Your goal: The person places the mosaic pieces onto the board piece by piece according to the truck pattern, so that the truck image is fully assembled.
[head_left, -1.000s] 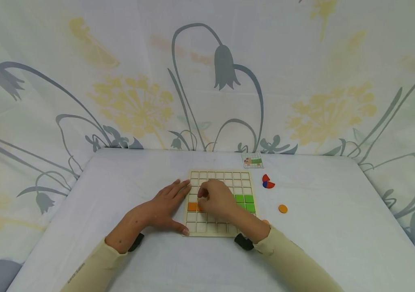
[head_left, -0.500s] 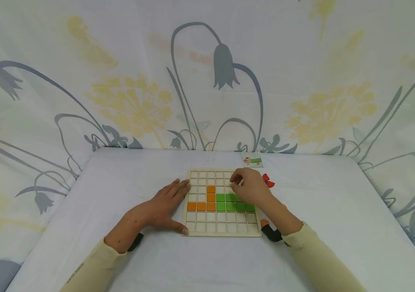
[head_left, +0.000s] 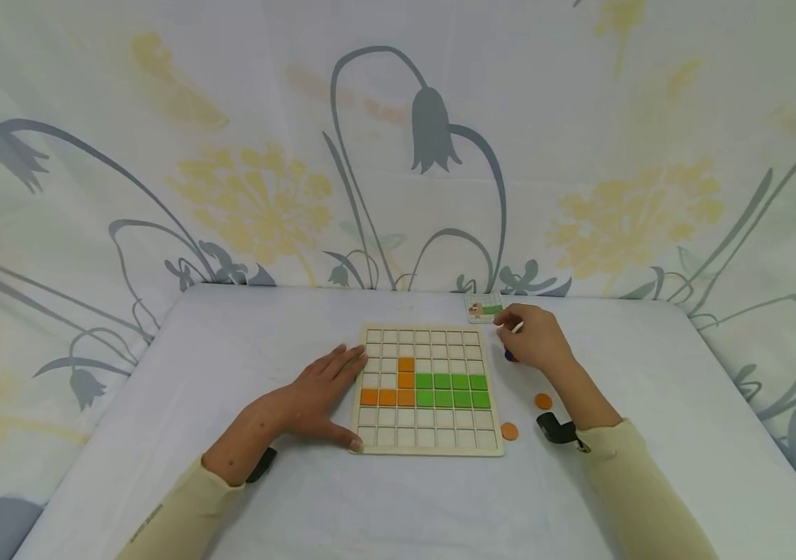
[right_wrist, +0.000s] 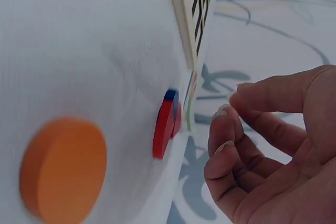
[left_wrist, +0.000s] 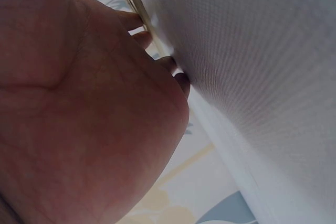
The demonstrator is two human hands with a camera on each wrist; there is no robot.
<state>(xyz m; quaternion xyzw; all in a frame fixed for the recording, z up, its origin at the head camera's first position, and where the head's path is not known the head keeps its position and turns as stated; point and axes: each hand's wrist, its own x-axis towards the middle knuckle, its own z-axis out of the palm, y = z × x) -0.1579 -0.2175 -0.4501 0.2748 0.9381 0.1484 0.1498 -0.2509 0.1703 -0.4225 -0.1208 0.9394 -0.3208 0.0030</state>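
A flower-printed cloth backs the scene, behind a white-covered surface [head_left: 243, 317]. The sleeves [head_left: 632, 482] are cut off at the near edge; the left one bears small dark lettering, too small to read. The gridded board [head_left: 398, 428] lies mid-surface. At its left edge, the left hand [head_left: 317, 397] is spread flat, fingers straight, fingertips touching the rim and thumb at the near corner. Over the far right side hangs the right hand [head_left: 536, 336], its fingers loosely bent, thumb and fingertips close together, with nothing seen in their hold. The card [head_left: 484, 309] lies at the far edge, beside that hand; its picture is hard to make out. Two orange discs [head_left: 543, 401] sit right of the board. The red pieces [right_wrist: 164, 129] and blue piece [right_wrist: 171, 96] are mostly hidden by the right hand from the head view. Green tiles [head_left: 443, 381] and orange tiles [head_left: 387, 397] fill some cells.
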